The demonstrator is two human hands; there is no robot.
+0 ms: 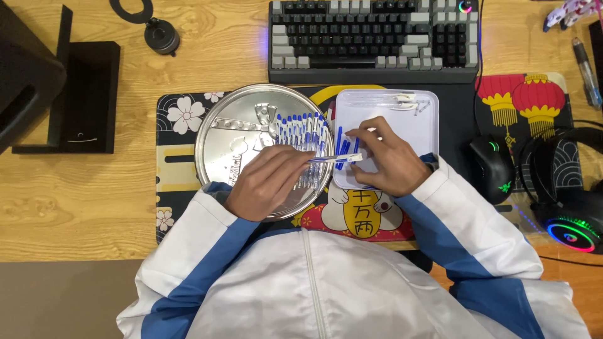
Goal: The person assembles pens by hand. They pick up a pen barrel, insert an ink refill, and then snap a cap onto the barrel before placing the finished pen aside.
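Both hands, left hand (267, 182) and right hand (383, 157), seemingly pinch one slim blue-and-white plastic pen (333, 159) between their fingers, above the round silver metal tray (217, 141).

a home computer desk: a wooden desktop (94, 207) carries a keyboard (374, 37) at its far edge, a patterned desk mat (182, 113), a mouse (492, 168) and lit headphones (568, 213) near the right edge.

White zip-front jacket (326, 282) with blue sleeve panels.
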